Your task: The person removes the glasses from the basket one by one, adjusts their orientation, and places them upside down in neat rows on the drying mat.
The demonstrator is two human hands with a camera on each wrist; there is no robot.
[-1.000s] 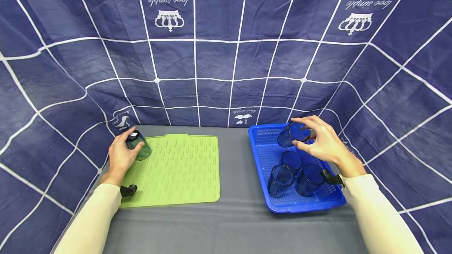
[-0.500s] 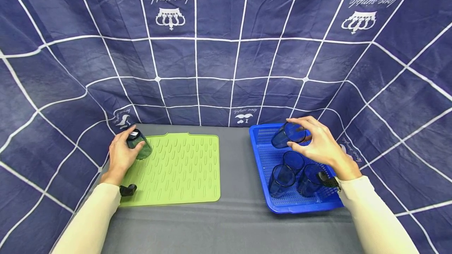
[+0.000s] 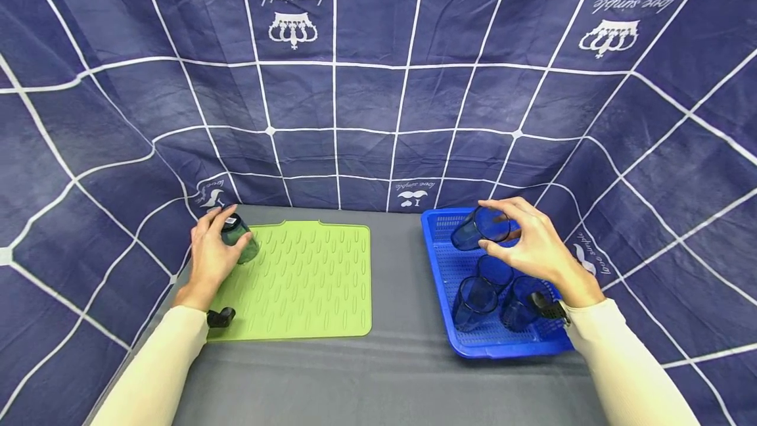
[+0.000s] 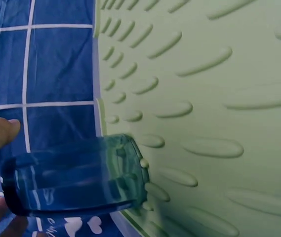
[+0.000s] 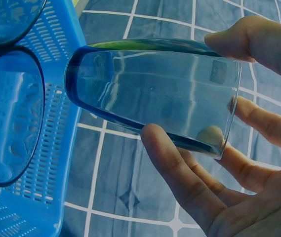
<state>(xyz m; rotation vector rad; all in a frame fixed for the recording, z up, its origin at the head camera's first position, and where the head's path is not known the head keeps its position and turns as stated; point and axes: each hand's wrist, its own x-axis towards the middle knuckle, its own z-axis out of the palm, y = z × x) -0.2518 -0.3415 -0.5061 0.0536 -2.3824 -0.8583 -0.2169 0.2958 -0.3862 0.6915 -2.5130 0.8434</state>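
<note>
Head view: right hand (image 3: 532, 240) grips a tilted tumbler (image 3: 468, 233) over the blue basket (image 3: 436, 275), best lifted without scraping it; left hand (image 3: 211, 248), fingers slack, surrounds an upended tumbler (image 3: 249, 253) on the green mat (image 3: 307, 281).

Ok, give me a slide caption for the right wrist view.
Right hand gripping a tinted glass, more glasses in the blue basket at left.

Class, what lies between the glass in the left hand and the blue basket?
Between that glass and the blue basket lie the green mat, then a strip of grey tabletop, as the head view shows.
</note>
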